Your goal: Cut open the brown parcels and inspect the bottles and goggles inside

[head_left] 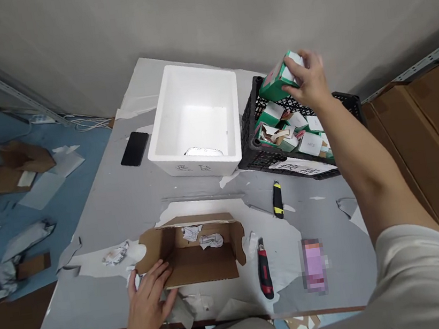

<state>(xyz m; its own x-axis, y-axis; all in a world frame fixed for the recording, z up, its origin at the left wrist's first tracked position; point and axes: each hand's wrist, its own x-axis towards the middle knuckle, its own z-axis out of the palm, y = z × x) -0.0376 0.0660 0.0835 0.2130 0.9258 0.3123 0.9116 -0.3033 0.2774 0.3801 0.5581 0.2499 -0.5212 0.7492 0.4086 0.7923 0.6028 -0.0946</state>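
Head view: observed right hand (305, 80) clamped on green carton (272, 88), left hand (151, 303) spread against cardboard box (204, 266) near surface's (122, 209) front edge.

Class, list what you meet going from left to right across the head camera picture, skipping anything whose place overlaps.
Black phone → white foam box → red-and-black cutter → yellow-and-black cutter → right hand → brown cardboard.

Green box (273, 90) I held was stiff paper, smooth. Brown box (208, 263) I touched was cardboard, dull. Paper balls (212, 241) inside were thin, crinkly, rough. White tub (220, 167) looked like foam, smooth, dull. Black crate (248, 135) was hard plastic, full of little holes. Black phone (135, 149) had smooth face. Grey table top (128, 209) looked dull, its skin torn. My sleeve (414, 263) was matt cloth.
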